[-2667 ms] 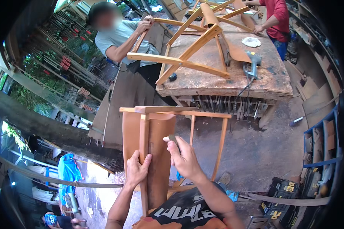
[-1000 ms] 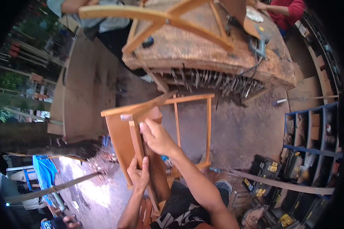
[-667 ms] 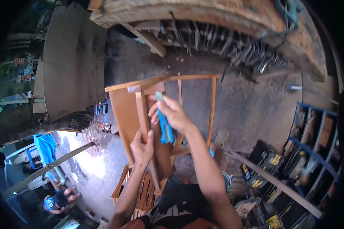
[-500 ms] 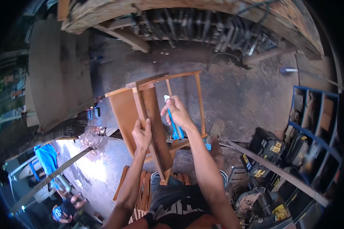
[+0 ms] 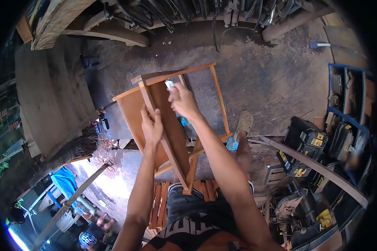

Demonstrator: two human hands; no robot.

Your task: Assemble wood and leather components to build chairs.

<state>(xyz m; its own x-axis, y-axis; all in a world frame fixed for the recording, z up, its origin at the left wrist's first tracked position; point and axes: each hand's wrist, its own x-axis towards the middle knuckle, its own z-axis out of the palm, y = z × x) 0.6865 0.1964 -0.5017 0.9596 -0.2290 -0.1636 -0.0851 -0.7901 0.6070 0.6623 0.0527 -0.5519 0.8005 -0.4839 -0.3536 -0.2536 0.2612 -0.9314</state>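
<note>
A brown wooden furniture frame [image 5: 167,142] with thin rails and legs stands tilted before me, a smooth tan panel [image 5: 132,121] along its left side. My left hand [image 5: 152,125] is closed round its long middle rail, about halfway along. Just right of that rail's upper end, my right hand [image 5: 181,100] is closed on a small white-tipped tool [image 5: 169,85]. The tip points at the rail's upper part. My fingers hide most of the tool, so its kind is unclear. A bit of blue [image 5: 184,121] shows under my right wrist.
A slatted wooden seat [image 5: 157,205] is beneath me. Black-and-yellow tool cases [image 5: 303,142] and a blue-edged shelf [image 5: 337,111] stand right. Clamps [image 5: 188,12] hang at the far side. A large board [image 5: 50,100] lies left. Another person [image 5: 94,234] is at lower left.
My right hand has moved up and left with the white-tipped tool, toward the rail's upper end. My left hand still grips the rail. The whole view has shifted.
</note>
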